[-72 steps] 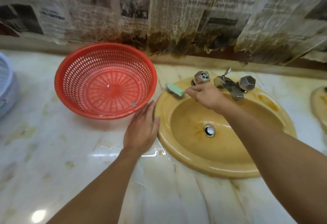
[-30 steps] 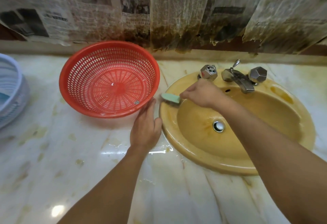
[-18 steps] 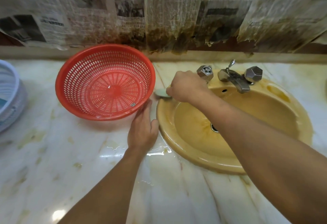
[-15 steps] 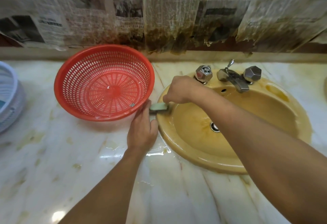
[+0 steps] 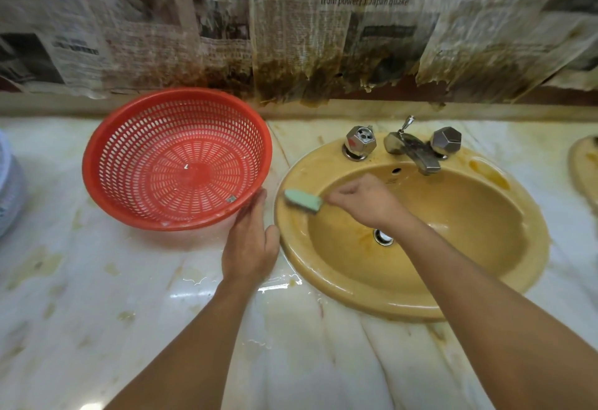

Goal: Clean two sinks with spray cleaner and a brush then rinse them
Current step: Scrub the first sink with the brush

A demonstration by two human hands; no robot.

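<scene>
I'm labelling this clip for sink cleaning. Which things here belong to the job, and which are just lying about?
Job: yellow sink; green brush, gripped by the right hand; faucet; second sink at the right edge.
Lying about: red basket; pale basket at the left edge; newspaper on the wall. The left hand rests on the counter.

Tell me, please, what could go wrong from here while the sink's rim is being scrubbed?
1. The right hand holds the small green plastic brush on the rim of the oval yellow ceramic sink, close to the left hand; a slipped stroke might strike it or flick dirty water into the red perforated plastic basket.
2. The left hand lies flat on the wet marble counter and might slide.
</scene>
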